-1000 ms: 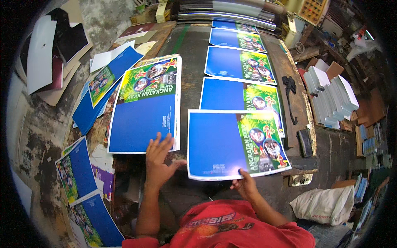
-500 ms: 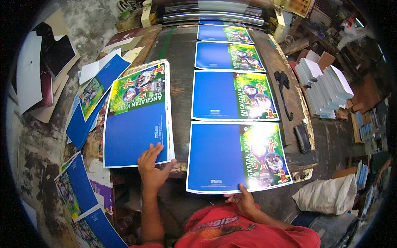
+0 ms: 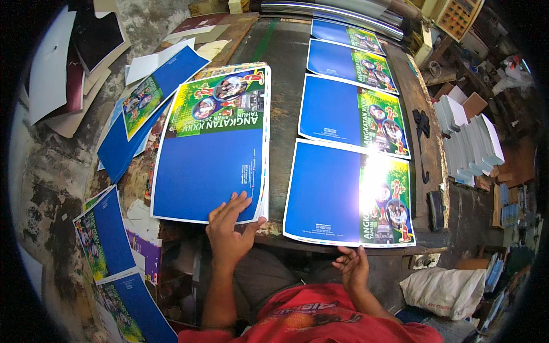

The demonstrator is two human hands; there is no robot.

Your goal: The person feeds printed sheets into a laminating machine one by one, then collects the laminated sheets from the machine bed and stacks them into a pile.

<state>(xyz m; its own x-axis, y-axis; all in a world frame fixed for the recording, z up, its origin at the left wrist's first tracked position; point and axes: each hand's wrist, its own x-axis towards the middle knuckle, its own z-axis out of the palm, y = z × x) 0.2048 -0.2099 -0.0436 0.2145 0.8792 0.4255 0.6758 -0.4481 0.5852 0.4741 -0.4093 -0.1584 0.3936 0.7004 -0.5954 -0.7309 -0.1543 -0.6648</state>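
Observation:
My left hand is open, its fingers stretched over the near right corner of a stack of printed sheets, blue with a green picture panel. On the right, a row of matching sheets runs away from me, and the nearest sheet has strong glare on its green half. At that sheet's near edge is my right hand, fingers apart and slightly bent. One raised fingertip is at or just under the edge; contact is hard to tell. No sheet shows gripped in this hand.
Metal rollers cross the worn table's far end. A black strap and a dark flat object lie at its right edge. More blue printed sheets are at left. White paper stacks and a white sack stand at right.
The whole view has shifted. My right thumb, earlier on top of the nearest sheet's edge, has come off it, and the hand has loosened. My left hand still rests on the stack.

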